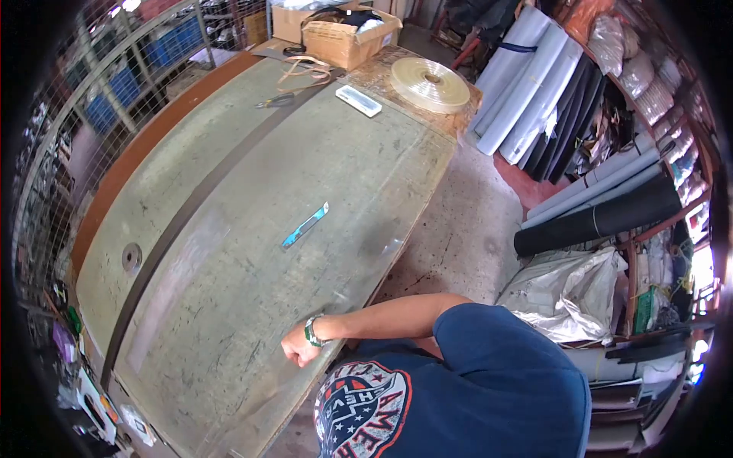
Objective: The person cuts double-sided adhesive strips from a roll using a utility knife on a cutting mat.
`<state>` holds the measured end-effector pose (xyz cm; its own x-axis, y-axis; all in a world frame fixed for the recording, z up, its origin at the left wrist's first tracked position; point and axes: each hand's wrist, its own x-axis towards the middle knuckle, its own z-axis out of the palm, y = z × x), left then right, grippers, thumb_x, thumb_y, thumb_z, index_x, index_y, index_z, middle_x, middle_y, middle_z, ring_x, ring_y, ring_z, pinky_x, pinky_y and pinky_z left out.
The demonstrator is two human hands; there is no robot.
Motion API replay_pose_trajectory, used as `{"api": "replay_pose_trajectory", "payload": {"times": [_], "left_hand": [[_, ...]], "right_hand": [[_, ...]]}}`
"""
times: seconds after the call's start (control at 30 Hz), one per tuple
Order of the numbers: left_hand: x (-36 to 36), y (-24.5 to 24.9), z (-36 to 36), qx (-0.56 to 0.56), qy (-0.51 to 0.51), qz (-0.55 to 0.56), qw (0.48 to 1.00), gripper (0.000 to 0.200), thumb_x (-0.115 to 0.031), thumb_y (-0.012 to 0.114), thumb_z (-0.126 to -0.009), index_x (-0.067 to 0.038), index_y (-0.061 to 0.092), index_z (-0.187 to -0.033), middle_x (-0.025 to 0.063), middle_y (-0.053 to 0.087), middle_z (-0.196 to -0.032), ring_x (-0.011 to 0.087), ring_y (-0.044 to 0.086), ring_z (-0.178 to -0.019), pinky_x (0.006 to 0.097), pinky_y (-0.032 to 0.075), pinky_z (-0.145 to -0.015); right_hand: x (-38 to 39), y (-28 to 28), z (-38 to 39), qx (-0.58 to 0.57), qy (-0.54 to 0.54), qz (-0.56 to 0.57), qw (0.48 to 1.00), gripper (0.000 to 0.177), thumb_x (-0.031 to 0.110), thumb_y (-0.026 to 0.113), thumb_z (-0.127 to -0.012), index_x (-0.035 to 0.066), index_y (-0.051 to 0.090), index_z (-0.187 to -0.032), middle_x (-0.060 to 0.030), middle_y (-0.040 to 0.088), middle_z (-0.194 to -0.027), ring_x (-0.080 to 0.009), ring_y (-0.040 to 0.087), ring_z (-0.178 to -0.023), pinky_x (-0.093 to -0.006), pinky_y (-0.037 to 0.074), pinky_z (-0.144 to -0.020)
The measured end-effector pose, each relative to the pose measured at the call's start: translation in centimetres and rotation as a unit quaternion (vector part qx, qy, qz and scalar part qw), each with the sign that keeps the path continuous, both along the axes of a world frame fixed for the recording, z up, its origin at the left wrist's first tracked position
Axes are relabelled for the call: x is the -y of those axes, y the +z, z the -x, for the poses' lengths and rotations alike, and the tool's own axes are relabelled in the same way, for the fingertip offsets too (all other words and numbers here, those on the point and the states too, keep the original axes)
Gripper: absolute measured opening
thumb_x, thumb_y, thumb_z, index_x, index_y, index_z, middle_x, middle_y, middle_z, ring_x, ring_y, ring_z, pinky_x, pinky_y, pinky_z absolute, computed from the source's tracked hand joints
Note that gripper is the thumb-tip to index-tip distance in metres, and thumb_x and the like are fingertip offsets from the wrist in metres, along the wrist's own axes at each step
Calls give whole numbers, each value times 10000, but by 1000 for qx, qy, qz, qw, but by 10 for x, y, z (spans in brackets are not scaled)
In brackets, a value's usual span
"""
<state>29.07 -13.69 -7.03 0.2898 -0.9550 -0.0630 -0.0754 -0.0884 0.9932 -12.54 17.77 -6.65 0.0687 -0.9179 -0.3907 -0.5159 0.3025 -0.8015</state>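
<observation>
The bottom edge cut off the shirt; the right hand hid its fingertips; markings on the white case were illegible.

head cam | close over worktable — forward, steeply down | wide

Bright, even light on the work surface, with blown-out patches at the right edge.

Soft light covers the large grey-green tabletop, with small glints near its right edge and faint, soft-edged dark patches (shadow or stain, hard to tell). The crumpled silvery plastic sheeting throws back sharper highlights. The wide lens bows straight lines, black fills the corners, and the grey wire mesh shelving sits darker, its contents soft and indistinct.
</observation>
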Motion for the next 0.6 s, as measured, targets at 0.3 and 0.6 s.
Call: {"api": "replay_pose_trajectory", "payload": {"times": [0.3,0.6], "left_hand": [[45,-1,-55,192,-118,-72,972,331,-33,568,-1012,21,609,-1336,184,647,-1320,279,646,-1146,450,571,-974],[51,-30,-100,238,-36,68,968,329,12,725,-884,5,675,-1209,-38,619,-841,37,574,-768,198,483,-714]], "right_hand": [[21,12,-3,-65,-10,-14,998,400,423,658,-955,59,762,-1083,-92,771,-974,-215,723,-863,-389,573,-796],[42,25,-34,-1,-76,-139,987,293,269,666,-999,-16,731,-975,-58,753,-857,-130,675,-829,-307,518,-767]]}}
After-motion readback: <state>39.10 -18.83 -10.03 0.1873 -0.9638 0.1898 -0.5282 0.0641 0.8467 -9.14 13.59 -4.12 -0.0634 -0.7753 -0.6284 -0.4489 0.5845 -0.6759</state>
